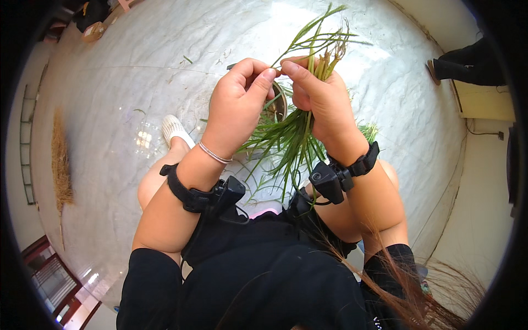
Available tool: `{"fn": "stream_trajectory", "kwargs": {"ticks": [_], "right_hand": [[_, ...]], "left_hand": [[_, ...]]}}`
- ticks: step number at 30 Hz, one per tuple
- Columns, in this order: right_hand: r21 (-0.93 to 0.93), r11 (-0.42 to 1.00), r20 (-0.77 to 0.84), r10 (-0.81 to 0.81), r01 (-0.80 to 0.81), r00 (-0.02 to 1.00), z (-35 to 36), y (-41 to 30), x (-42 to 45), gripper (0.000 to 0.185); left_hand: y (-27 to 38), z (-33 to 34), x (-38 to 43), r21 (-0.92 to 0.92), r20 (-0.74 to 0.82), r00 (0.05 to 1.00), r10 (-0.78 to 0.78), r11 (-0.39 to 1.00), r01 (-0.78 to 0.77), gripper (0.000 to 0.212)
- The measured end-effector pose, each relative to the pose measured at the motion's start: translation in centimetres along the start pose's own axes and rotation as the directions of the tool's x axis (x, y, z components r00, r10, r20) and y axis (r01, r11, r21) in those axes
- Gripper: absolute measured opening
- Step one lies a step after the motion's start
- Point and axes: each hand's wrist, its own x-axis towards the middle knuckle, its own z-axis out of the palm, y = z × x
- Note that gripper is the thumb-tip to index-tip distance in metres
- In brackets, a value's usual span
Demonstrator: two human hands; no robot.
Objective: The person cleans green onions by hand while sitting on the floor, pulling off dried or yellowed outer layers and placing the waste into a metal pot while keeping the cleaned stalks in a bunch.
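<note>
My right hand [319, 93] is closed around a bunch of long green grass-like stems [295, 132], its root ends up and its leafy tips hanging down. My left hand [243, 95] pinches the thin end of a green seed-head stalk [307, 37] between thumb and forefinger. The tips of both hands nearly meet, and the stalk fans out above them. Below, a round container [281, 101] with plant bits in it is partly hidden by my left hand. Loose green stems [264, 185] lie on the floor between my legs.
A pale marbled floor [103, 95] spreads around me, with plant scraps on it. More cut greens [368, 131] show beyond my right wrist. A straw broom [62, 161] lies at the left. At the upper right is a person's dark trouser leg [458, 68] and shoe.
</note>
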Motion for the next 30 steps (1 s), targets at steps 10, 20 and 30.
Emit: {"fn": "stream_trajectory", "kwargs": {"ticks": [10, 20, 30], "right_hand": [[-0.081, 0.986, 0.068, -0.142, 0.147, 0.988, -0.1, 1.5, 0.1, 0.01], [-0.514, 0.803, 0.024, -0.339, 0.302, 0.94, 1.4, 2.0, -0.6, 0.01], [-0.531, 0.735, 0.175, -0.391, 0.421, 0.903, 2.0, 2.6, -0.1, 0.01]], "left_hand": [[-0.2, 0.8, 1.2, -0.534, -0.068, 0.946, -0.317, 0.812, 0.234, 0.013], [-0.3, -0.6, -0.1, -0.378, -0.019, 0.957, -0.29, 0.888, 0.262, 0.022], [-1.0, -1.4, -0.4, -0.402, -0.171, 0.95, -0.26, 0.899, 0.173, 0.013]]}}
